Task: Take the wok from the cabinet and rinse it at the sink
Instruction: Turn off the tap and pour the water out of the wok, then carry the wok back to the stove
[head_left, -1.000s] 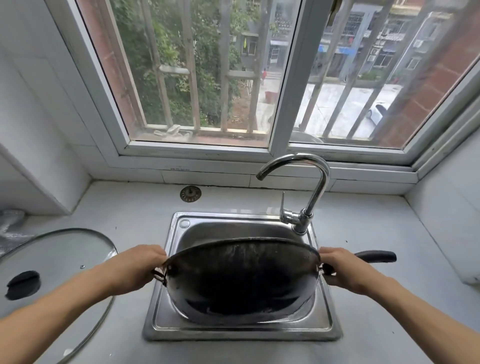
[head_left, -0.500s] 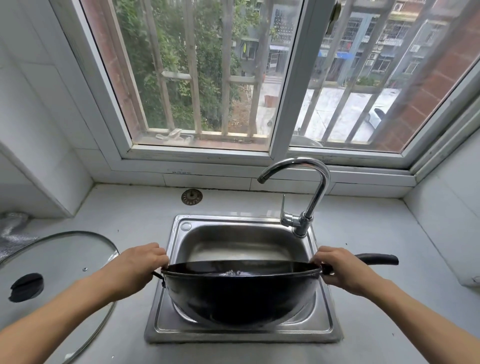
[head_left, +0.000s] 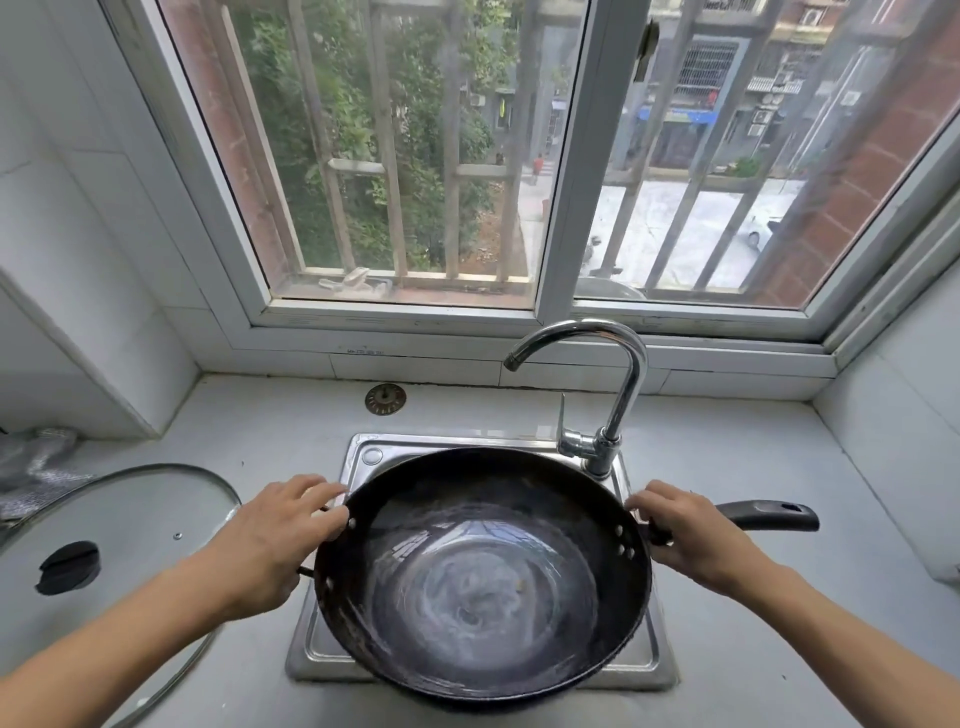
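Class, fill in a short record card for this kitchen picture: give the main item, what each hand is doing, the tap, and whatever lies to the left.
Main item: wok, open side up, over the sink
Left hand: grips the wok's small side handle
Right hand: grips the long black handle
Tap: no water visible
Left side: glass lid on the counter

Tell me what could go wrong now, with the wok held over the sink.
1. The wok is wider than the sink; rinse water may spill onto the counter.
2. The faucet spout sits near the wok's far rim; lifting could knock it.
3. The left hand grips only the small side handle; a wet slip could tip the wok.
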